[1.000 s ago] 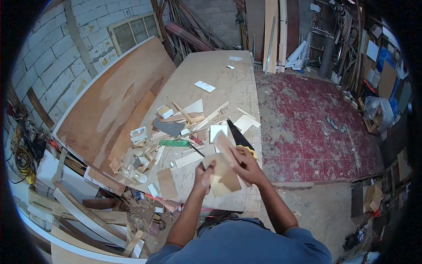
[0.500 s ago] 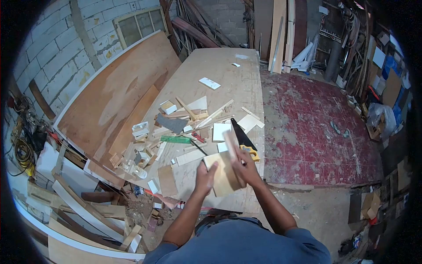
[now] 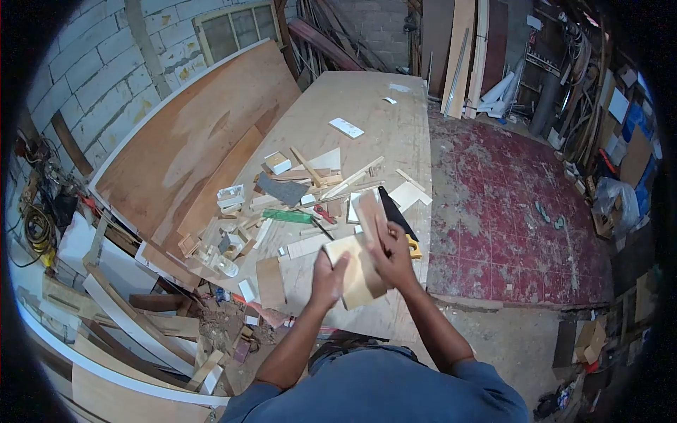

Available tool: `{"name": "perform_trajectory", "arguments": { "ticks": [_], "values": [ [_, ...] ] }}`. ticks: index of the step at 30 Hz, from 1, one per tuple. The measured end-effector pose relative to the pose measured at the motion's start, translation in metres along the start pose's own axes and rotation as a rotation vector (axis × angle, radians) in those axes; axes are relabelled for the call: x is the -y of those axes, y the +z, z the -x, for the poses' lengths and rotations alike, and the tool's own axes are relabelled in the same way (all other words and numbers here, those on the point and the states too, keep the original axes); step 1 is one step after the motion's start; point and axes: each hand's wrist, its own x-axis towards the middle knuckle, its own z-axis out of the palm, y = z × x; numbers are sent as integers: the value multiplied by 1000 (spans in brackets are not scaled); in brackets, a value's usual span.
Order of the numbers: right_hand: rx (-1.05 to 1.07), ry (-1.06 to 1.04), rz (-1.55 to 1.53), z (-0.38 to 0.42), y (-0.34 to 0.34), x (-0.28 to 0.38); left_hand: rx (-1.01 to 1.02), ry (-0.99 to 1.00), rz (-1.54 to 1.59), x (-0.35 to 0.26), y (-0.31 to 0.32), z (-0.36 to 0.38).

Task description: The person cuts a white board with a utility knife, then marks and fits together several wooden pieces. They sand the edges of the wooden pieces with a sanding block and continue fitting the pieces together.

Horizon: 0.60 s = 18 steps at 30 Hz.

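Note:
Near the front of the workbench, my left hand grips a pale square wooden piece by its left side, thumb on top. My right hand is closed around a flat reddish-brown wooden block, which stands tilted at the pale piece's right edge. Whether the two touch is hard to tell, as my right fingers cover the spot. Just beyond my right hand lies a handsaw with a black blade and yellow handle, partly hidden by the hand.
Wood offcuts, a grey cloth-like sheet, a green strip and red-handled pliers litter the workbench. A large plywood sheet leans along the left. Red floor lies to the right, with sandals on it.
The block in my right hand, blurred before, has turned to show more of its broad face. My left hand keeps its hold on the pale piece. The whole view has shifted slightly.

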Motion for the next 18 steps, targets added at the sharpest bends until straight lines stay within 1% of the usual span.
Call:
{"name": "perform_trajectory", "arguments": {
  "ticks": [2, 3, 4, 6, 8, 9, 10, 11, 12, 13, 14, 15, 16, 17, 18],
  "values": [
    [-57, -35, 69, -12, -2, 7, -5, -4, 123, 1, 4, 0],
    [-59, -35, 65, -10, 2, 6, -10, -3, 123, 0, 0, -3],
    [-56, -38, 63, -2, 5, 7, -87, 13, 136, -1, -7, -9],
    [112, -111, 146, 24, 10, 9, -216, 50, 151, -3, -28, -24],
    [194, -142, 64, 47, 10, 10, -329, 142, 218, -3, -54, -39],
    [229, -143, 115, 54, 10, 3, -337, 154, 221, -5, -63, -46],
    [233, -151, 111, 56, 13, -4, -445, 87, 382, -6, -71, -50],
    [257, 33, -68, 60, 19, -14, -549, 14, 542, -4, -77, -51],
    [276, 222, -245, 63, 24, -20, -552, 11, 537, 10, -81, -52],
    [308, 372, -330, 64, 27, -23, -567, -8, 634, 26, -81, -56],
    [302, 376, -331, 64, 31, -25, -578, -28, 733, 42, -79, -60],
    [244, 426, -498, 63, 36, -27, -610, -4, 679, 19, -52, -44],
    [184, 472, -665, 61, 41, -27, -602, -7, 679, 29, -38, -40],
    [119, 465, -852, 57, 49, -23, -536, -37, 625, 46, -31, -32],
    [56, 694, -994, 59, 52, -31, -471, -66, 571, 58, -29, -23]
  ]
}}
